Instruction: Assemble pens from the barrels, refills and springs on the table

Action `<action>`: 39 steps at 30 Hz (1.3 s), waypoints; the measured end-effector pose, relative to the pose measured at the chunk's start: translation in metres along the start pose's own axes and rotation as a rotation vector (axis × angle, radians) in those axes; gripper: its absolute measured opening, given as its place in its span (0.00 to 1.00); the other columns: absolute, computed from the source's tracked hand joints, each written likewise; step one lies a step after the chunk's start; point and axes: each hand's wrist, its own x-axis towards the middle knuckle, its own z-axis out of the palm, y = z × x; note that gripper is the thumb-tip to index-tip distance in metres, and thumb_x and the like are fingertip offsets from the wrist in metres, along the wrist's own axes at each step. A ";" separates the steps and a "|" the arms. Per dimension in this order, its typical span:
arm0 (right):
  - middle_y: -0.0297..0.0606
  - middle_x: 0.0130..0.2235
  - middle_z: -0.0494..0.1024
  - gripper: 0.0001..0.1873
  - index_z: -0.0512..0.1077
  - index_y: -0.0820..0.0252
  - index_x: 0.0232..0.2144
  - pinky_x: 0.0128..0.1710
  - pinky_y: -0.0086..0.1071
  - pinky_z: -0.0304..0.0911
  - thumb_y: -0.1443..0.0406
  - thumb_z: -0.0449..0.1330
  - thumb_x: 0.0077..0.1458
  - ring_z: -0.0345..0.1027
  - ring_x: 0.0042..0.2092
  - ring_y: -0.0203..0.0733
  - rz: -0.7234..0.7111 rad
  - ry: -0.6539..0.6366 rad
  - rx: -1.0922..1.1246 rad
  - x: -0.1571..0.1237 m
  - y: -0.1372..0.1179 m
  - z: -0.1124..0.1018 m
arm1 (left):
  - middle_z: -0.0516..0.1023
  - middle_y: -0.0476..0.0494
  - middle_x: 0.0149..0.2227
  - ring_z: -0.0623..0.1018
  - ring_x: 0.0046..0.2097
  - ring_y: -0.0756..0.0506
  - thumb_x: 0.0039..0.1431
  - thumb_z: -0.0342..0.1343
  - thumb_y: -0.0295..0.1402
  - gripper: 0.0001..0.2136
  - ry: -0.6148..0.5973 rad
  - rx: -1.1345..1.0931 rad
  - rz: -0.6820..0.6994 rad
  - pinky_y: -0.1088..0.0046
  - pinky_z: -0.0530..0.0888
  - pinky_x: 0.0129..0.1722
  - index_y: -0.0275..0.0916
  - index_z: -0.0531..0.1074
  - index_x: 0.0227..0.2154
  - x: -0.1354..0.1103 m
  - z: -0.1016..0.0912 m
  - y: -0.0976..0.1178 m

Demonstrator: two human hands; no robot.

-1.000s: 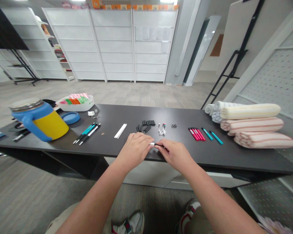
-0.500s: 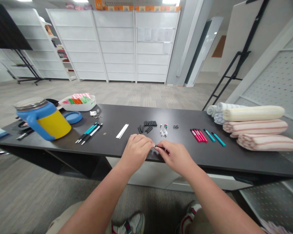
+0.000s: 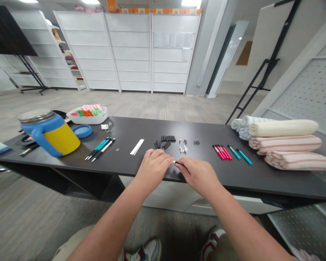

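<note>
My left hand (image 3: 154, 166) is closed, its fingertips pinching a small white pen part (image 3: 174, 162) just above the front edge of the dark table. Against it, end to end, my right hand (image 3: 197, 172) pinches a thin black pen piece (image 3: 180, 164), mostly covered by the fingers. Whether the two pieces are joined I cannot tell. Just beyond my hands lie several black grip sleeves (image 3: 168, 138), small white pen parts (image 3: 183, 149) and little metal tips (image 3: 196, 142). Thin white refills (image 3: 137, 146) rest left of my left hand.
Assembled-looking pens (image 3: 100, 148) lie at the left, near a blue-yellow mug (image 3: 55, 136), a blue lid (image 3: 82, 131) and a white basket (image 3: 93, 119). Red pen barrels (image 3: 222, 152) and teal barrels (image 3: 243, 156) lie at the right, before rolled towels (image 3: 285, 141).
More of the white part shows between my fingertips, and the hands have shifted very slightly to the right in view. The other things on the table stay where they were.
</note>
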 end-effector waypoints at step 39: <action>0.44 0.50 0.84 0.14 0.80 0.57 0.49 0.54 0.46 0.66 0.62 0.65 0.62 0.73 0.53 0.56 0.026 -0.084 -0.086 0.098 0.060 -0.038 | 0.84 0.45 0.36 0.80 0.38 0.43 0.71 0.54 0.31 0.11 0.393 -0.302 -0.398 0.59 0.72 0.48 0.40 0.72 0.53 0.004 -0.002 -0.005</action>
